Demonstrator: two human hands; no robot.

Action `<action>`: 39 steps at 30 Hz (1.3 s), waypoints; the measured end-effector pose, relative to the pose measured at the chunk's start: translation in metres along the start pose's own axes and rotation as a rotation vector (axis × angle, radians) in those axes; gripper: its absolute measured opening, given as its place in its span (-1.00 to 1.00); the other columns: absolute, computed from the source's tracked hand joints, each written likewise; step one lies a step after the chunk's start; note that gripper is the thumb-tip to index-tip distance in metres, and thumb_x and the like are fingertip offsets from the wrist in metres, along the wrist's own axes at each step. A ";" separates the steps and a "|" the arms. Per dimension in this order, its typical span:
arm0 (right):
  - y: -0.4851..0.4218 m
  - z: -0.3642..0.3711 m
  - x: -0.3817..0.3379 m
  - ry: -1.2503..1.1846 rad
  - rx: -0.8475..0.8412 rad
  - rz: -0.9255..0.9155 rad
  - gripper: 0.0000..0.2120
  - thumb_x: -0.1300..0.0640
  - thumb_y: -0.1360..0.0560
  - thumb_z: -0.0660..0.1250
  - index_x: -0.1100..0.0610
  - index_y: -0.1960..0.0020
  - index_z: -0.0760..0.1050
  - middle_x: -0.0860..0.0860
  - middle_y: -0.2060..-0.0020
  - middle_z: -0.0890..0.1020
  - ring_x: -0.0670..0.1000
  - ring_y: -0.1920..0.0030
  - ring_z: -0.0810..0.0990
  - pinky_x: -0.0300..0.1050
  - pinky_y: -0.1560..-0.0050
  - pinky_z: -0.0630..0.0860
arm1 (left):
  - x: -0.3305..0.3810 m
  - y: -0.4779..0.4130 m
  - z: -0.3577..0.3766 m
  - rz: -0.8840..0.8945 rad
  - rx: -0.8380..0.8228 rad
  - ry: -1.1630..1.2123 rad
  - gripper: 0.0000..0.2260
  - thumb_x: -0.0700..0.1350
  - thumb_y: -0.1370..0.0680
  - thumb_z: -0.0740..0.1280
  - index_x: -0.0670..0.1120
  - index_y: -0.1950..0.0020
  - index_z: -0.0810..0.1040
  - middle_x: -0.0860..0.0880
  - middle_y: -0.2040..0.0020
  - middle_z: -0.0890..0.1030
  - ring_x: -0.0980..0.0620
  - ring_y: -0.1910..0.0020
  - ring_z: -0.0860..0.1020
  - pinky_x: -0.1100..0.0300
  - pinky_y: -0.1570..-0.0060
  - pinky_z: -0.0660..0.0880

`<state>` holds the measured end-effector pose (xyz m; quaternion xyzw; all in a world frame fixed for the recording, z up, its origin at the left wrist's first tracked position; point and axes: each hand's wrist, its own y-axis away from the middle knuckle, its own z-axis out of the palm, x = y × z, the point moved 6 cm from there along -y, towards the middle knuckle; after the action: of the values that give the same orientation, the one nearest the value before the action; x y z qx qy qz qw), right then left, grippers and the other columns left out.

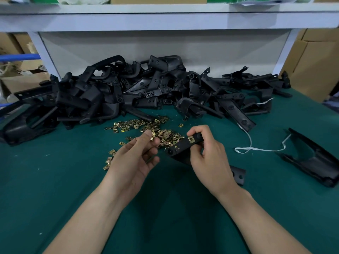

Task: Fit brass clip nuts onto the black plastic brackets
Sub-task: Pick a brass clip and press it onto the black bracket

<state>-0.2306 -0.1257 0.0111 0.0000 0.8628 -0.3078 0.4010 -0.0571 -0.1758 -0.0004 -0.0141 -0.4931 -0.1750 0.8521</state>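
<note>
Mid-fit at frame ctr: right hand (207, 153) grips black bracket (180, 146) w/ one fitted nut (191, 139) at its upper end, left hand (135, 153) pinches a clip nut (152, 137) thumb-to-forefinger just left of it; next prob. needs aligning w/ a free slot & pushing on.

Your left grip (135, 154) and right grip (207, 153) are bare, with slim fingers (211, 142); the left thumb's nail (147, 133) is cut short. Both forearms (95, 208) are bare as well, skin uncovered from the wrists down to the near edge of the desk (55, 180), where they leave view.
</note>
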 end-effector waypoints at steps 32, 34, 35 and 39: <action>0.003 0.001 -0.003 -0.041 -0.067 0.003 -0.59 0.26 -0.47 0.16 -0.20 -0.15 0.40 0.05 0.43 0.43 -0.02 0.51 0.33 -0.27 0.45 0.21 | -0.004 -0.001 -0.007 0.262 0.051 -0.536 -0.87 0.01 -0.59 0.37 0.20 0.03 0.71 0.16 0.06 0.71 0.21 0.09 0.63 0.20 0.07 0.55; 0.003 0.001 -0.004 -0.045 -0.082 0.004 -0.59 0.27 -0.48 0.16 -0.20 -0.13 0.41 0.08 0.44 0.42 -0.02 0.52 0.32 -0.28 0.46 0.20 | -0.006 -0.001 -0.004 0.251 0.035 -0.538 -0.88 0.02 -0.59 0.37 0.19 0.00 0.70 0.12 0.04 0.72 0.13 0.03 0.64 0.09 -0.01 0.59; 0.003 0.001 -0.004 -0.047 -0.087 0.005 -0.60 0.28 -0.48 0.17 -0.20 -0.12 0.41 0.09 0.45 0.42 -0.02 0.52 0.32 -0.27 0.46 0.20 | -0.007 -0.001 -0.003 0.239 0.025 -0.526 -0.89 0.01 -0.59 0.38 0.16 -0.01 0.71 0.09 0.03 0.72 0.07 0.00 0.65 0.02 -0.06 0.60; 0.003 0.001 -0.005 -0.059 -0.093 0.014 -0.60 0.34 -0.48 0.19 -0.16 -0.08 0.41 0.11 0.48 0.42 -0.01 0.52 0.29 -0.24 0.45 0.20 | -0.010 0.000 0.000 0.189 -0.002 -0.494 -0.89 0.02 -0.58 0.38 0.13 -0.01 0.71 0.00 0.00 0.73 -0.12 -0.11 0.64 -0.11 -0.15 0.58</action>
<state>-0.2257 -0.1223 0.0120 -0.0215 0.8640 -0.2645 0.4279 -0.0620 -0.1724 -0.0090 -0.1031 -0.6826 -0.0864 0.7183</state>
